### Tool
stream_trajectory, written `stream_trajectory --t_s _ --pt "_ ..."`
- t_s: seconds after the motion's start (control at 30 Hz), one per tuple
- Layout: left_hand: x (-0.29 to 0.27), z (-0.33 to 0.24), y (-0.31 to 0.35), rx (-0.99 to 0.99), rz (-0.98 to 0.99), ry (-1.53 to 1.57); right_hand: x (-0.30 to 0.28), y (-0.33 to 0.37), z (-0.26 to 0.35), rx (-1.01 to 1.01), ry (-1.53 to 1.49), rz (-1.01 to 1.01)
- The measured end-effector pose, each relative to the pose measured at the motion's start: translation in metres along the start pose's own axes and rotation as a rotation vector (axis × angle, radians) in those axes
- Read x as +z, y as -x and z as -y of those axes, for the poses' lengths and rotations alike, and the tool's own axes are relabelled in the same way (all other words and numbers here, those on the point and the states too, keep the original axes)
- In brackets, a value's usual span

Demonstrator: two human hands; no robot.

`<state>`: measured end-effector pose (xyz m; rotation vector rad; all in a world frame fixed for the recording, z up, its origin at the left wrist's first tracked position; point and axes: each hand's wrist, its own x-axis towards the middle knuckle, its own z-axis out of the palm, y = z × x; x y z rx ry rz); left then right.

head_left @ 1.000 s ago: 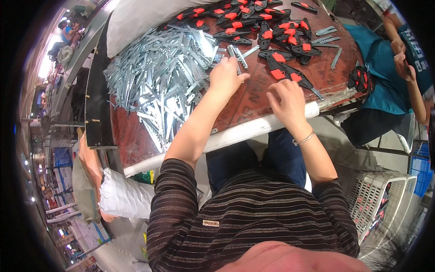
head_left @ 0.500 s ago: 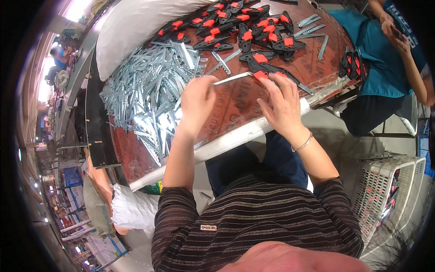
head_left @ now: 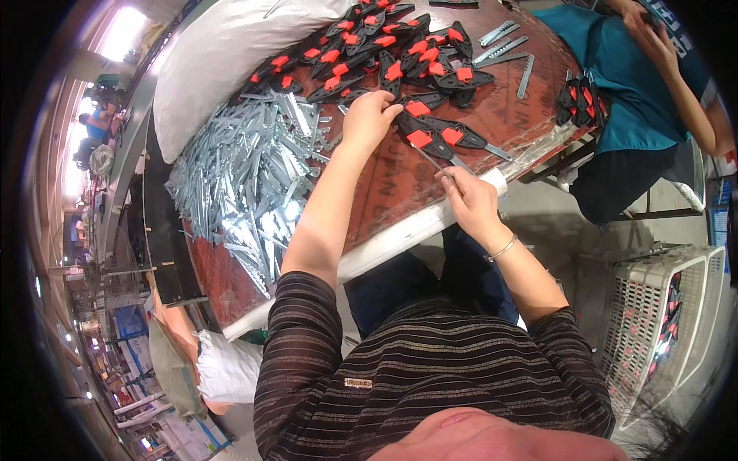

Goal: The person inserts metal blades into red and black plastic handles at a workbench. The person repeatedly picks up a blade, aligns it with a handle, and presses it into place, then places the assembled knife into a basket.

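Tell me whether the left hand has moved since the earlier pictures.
Yes. The left hand has gone from the bare board near the pile of metal strips forward to the black and red clamp handles.

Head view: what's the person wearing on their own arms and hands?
Both hands are bare, no gloves. The right hand has a thin silver bracelet at its wrist; the left hand wears nothing. Dark sleeves with fine light horizontal stripes are pushed up, leaving both forearms uncovered.

Black clamp (head_left: 427, 132) with red tab lay flat among similar ones at far right of table, under left fingertips. Thin metal strip (head_left: 433, 160) slanted nearer, one end pinched by right fingers.
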<state>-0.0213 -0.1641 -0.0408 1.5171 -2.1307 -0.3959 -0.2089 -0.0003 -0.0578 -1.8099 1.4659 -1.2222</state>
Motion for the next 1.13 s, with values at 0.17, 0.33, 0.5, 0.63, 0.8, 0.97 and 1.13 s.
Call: stream_trajectory --t_s 0.17,0.33,0.5,0.63,0.8,0.97,1.13 --pt "-0.003 0.019 0.001 -0.086 0.087 0.155 0.002 0.002 -0.001 -0.007 0.016 -0.009" --pt "-0.003 -0.009 -0.002 0.040 0.027 -0.025 0.010 0.002 -0.005 -0.007 0.060 -0.081" --pt "0.011 -0.042 -0.015 0.090 0.058 -0.301 0.008 0.004 -0.002 0.013 0.021 -0.073" --pt "-0.004 -0.037 -0.026 0.002 0.120 -0.361 0.009 0.005 -0.006 -0.019 -0.001 -0.094" --pt "-0.031 -0.004 0.002 0.124 0.081 -0.186 0.011 0.006 -0.006 -0.037 0.029 -0.116" --pt "-0.035 0.018 0.044 -0.031 -0.160 0.667 0.009 0.006 -0.001 -0.033 -0.010 -0.097" --pt "-0.056 -0.015 0.092 -0.224 -0.040 2.037 0.003 0.011 0.003 0.110 -0.213 0.068"
